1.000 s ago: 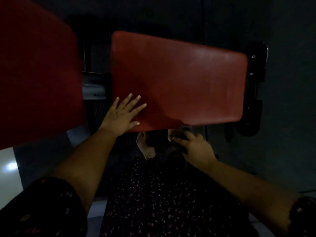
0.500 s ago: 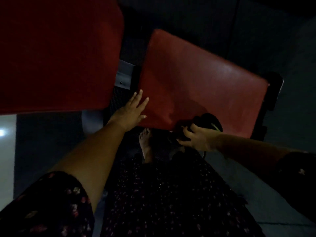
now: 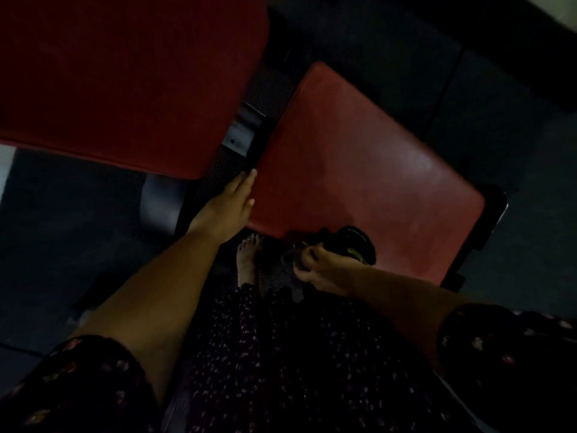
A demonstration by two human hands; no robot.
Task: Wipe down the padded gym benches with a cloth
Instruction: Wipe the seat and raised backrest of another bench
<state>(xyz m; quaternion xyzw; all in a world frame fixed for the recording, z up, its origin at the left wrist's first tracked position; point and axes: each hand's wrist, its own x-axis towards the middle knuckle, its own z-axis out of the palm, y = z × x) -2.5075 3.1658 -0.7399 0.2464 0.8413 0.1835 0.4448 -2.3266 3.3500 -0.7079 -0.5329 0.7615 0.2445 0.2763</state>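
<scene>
A red padded seat pad [image 3: 368, 170] fills the middle right of the head view. A larger red pad [image 3: 125, 76] lies at the upper left. My left hand [image 3: 228, 207] rests with straight fingers against the seat pad's left edge. My right hand [image 3: 324, 270] grips a dark cloth [image 3: 346, 245] at the pad's near edge. Part of the cloth hangs below my fingers. The light is dim.
A dark metal bracket [image 3: 242, 132] joins the two pads. A black frame end [image 3: 490, 220] sticks out at the seat pad's right. My bare foot [image 3: 246, 260] stands on the dark floor below the pad. A pale strip [image 3: 4, 170] shows at the left edge.
My left hand has slid off the pad's top onto its left edge, fingers now together. The right hand with the cloth stays at the near edge. The view has shifted so the pads sit further right.
</scene>
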